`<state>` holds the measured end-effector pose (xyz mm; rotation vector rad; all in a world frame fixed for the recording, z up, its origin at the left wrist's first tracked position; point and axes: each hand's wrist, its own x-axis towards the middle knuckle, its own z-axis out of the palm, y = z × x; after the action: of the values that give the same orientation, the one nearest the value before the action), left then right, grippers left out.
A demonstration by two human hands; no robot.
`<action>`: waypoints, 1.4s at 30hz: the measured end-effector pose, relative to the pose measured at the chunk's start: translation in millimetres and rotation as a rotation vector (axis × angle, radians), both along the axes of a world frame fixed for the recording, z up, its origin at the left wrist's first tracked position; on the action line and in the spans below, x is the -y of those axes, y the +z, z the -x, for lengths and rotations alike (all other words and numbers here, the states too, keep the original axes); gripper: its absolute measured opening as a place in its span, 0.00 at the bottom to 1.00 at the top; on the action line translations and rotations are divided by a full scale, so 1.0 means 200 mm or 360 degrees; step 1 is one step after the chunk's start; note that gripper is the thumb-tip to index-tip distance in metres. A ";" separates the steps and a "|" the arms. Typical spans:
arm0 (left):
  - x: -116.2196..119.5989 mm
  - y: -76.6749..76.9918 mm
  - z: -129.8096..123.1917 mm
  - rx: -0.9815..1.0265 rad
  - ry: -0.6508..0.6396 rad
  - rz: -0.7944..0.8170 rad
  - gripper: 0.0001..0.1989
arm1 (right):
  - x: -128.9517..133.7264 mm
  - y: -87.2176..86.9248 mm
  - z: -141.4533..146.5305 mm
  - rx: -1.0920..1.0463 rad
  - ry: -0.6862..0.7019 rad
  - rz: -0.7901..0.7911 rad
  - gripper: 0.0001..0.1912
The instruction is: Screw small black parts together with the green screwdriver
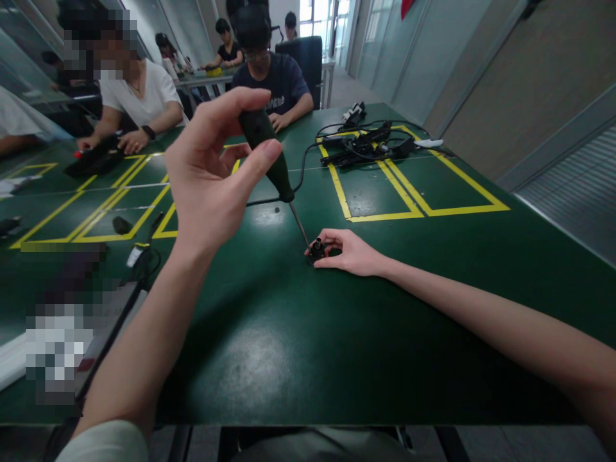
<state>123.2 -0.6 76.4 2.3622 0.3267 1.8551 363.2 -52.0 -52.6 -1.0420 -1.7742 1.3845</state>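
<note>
My left hand [212, 173] is closed round the handle of a dark screwdriver [272, 157], raised above the green table. Its thin metal shaft slants down to the right, and the tip meets a small black round part [317, 249]. That part stands on the table with a short shiny stub on top. The thumb and fingers of my right hand [349, 251] pinch it from the right side. Whether the tip sits in a screw is too small to tell.
Beyond my hands, a heap of black cables and parts [368, 144] lies across yellow tape outlines [385, 218]. A white-tipped tool [428, 143] rests beside it. Papers and a dark object lie at the left. Several people sit around the table's far side.
</note>
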 end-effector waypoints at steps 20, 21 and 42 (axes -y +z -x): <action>0.06 0.01 -0.04 -0.0141 -0.0154 0.0080 0.24 | 0.11 -0.01 0.12 0.0072 -0.0435 -0.0139 0.14; 0.06 0.01 -0.05 -0.0143 -0.0170 0.0074 0.24 | 0.11 -0.01 0.12 0.0075 -0.0451 -0.0147 0.13; -0.12 0.13 0.29 0.0064 -0.0366 0.0267 0.26 | 0.10 -0.01 0.12 -0.0008 -0.0389 -0.0074 0.12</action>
<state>65.5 23.3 102.3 2.1481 0.1887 1.6974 339.1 -72.9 -55.0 -1.1850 -1.6065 1.1895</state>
